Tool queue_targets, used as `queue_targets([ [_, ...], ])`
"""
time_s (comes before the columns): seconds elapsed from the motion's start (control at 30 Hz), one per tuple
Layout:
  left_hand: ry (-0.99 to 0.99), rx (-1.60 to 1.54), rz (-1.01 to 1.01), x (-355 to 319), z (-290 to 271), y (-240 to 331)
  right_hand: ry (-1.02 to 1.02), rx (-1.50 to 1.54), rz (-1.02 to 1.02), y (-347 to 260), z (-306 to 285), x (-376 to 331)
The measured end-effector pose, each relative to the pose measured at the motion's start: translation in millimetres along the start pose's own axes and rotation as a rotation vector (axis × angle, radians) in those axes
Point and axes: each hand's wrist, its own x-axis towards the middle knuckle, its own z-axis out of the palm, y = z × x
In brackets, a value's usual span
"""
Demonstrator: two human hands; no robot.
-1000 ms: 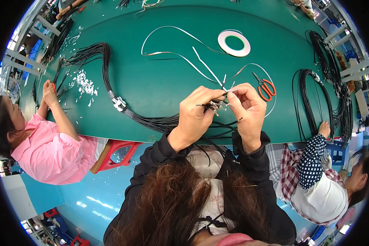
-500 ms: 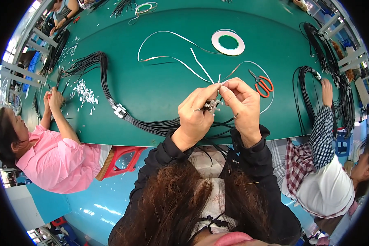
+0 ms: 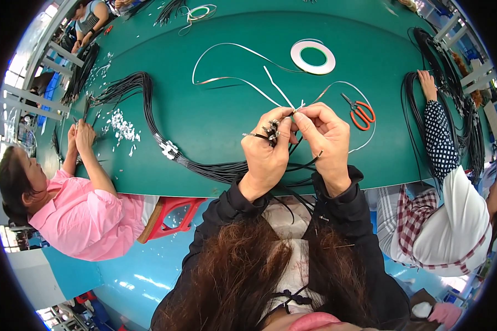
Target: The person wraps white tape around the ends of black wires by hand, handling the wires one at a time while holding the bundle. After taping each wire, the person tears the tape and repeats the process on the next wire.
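Observation:
My left hand (image 3: 264, 151) is closed around a bunch of black cables, whose metal-tipped ends (image 3: 271, 131) poke out between thumb and fingers. Its fingertips meet those of my right hand (image 3: 327, 140), which pinches a narrow white tape strip (image 3: 279, 91) at a cable end. Exactly how the strip wraps the cable is hidden by the fingers. From my left hand the black cable bundle (image 3: 210, 170) runs left along the table edge, tied with a white band (image 3: 169, 149), then curves away. Beyond my hands, the strip loops back toward a white tape roll (image 3: 296, 57).
Orange-handled snips (image 3: 362, 115) lie right of my hands on the green table (image 3: 232, 116). White scraps (image 3: 121, 128) are scattered at left, by a person in pink (image 3: 88, 215). At right, another person's hand (image 3: 427, 85) rests by coiled black cables (image 3: 411, 121).
The view has shifted slightly. The cable ends in my left hand have turned and now fan out more, with one pointing left. The right-hand person's hand has moved farther up along the cables.

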Motion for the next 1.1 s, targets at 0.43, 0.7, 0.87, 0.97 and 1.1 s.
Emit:
queue_targets([
  [0.43,0.010,-0.098,-0.075,-1.4,0.6,1.1,0.039,-0.080,-0.078,3.8,-1.4,-1.6],
  [0.7,-0.090,-0.211,-0.214,6.4,-5.5,8.5,0.021,-0.046,-0.062,3.7,-1.5,1.1],
  [0.87,-0.138,-0.281,-0.261,9.6,-8.1,8.3,-0.001,-0.043,-0.049,-0.2,-3.7,3.3],
  [0.97,-0.154,-0.284,-0.282,10.1,-10.8,7.7,-0.016,-0.046,-0.049,-1.8,-4.3,4.1],
  [1.1,-0.179,-0.276,-0.325,11.6,-12.7,8.7,-0.030,-0.024,-0.028,-1.5,-7.1,5.6],
])
